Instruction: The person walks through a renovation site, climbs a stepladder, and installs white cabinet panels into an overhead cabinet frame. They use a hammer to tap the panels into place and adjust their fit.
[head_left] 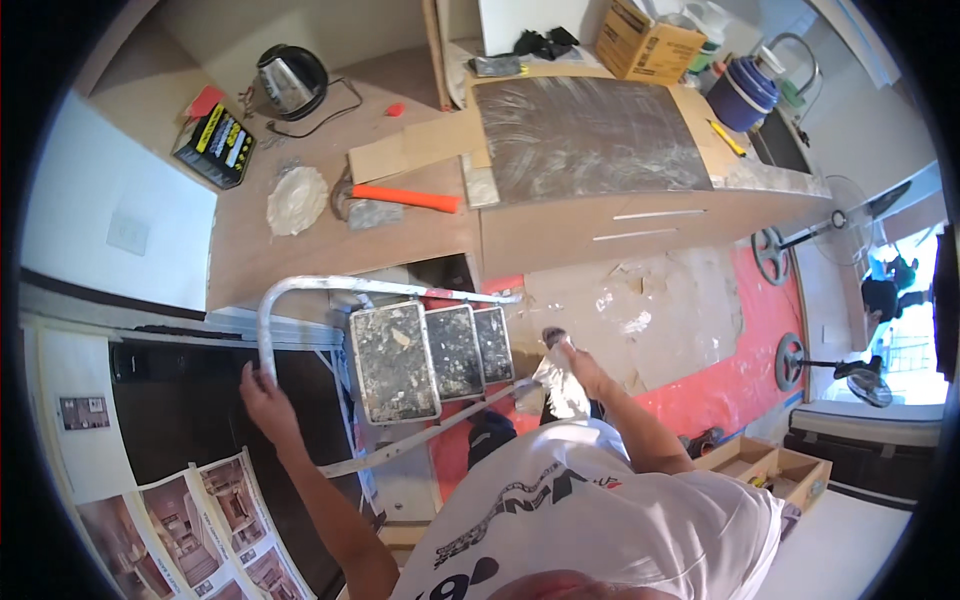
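Note:
A step ladder (pixel 395 360) with a white tubular rail and dark, paint-spattered treads stands in front of me. My left hand (pixel 268 402) grips its rail at the left bend, fingers partly hidden behind the tube. My right hand (pixel 588 372) is closed on a dark-ended tool (pixel 553 337), right of the smallest tread. Below that hand, against my shirt, is a crumpled whitish patch (pixel 567 390); whether it belongs to the tool, I cannot tell. On the counter beyond lie an orange-handled hammer (pixel 405 197) and a mound of pale filler (pixel 297 201).
A kettle (pixel 292 82) and a black-and-yellow box (pixel 214 145) stand on the back-left counter. A dusty dark panel (pixel 590 135) covers the other counter, near a blue cooler (pixel 743 93). Two fans (pixel 865 382) stand at right. Red and beige sheeting (pixel 640 310) covers the floor beside a wooden box (pixel 765 465).

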